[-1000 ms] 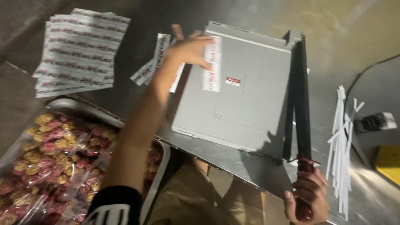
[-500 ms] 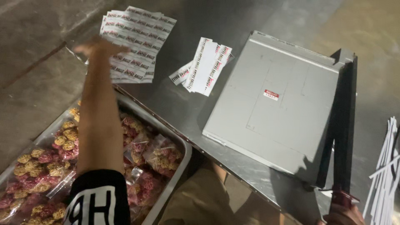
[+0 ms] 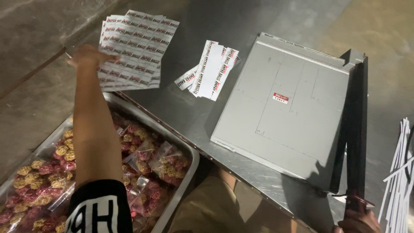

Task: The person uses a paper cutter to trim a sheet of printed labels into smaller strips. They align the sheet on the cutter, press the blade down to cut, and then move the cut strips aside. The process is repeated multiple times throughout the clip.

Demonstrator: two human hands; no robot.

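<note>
Where the fingers of the left hand (image 3: 88, 57) curl loosely together, their tips rest on the near left edge of the stack of printed label sheets (image 3: 133, 49), touching it rather than pinching it, though motion blur makes it hard to tell whether a sheet is caught between them. That stack lies at about ten o'clock in the view, fanned a little, on the grey metal table (image 3: 189, 116). The left forearm runs down from it toward seven o'clock, ending in a black sleeve with white lettering. Under the arm, at about eight o'clock, sits a metal tray (image 3: 189, 164) filled with clear bags of red and yellow sweets. Just beside the label sheets, toward twelve o'clock, lies a small heap of cut label strips (image 3: 211, 71). To the right of those, at about two to three o'clock, stands the grey paper cutter (image 3: 284, 116), its dark blade arm lying along its right edge. At five o'clock the right hand (image 3: 355, 222) is closed around the red handle (image 3: 354, 202) at the near end of that arm; only its knuckles show. At four o'clock, well apart from the labels, lie thin white paper offcuts (image 3: 399, 181).
</note>
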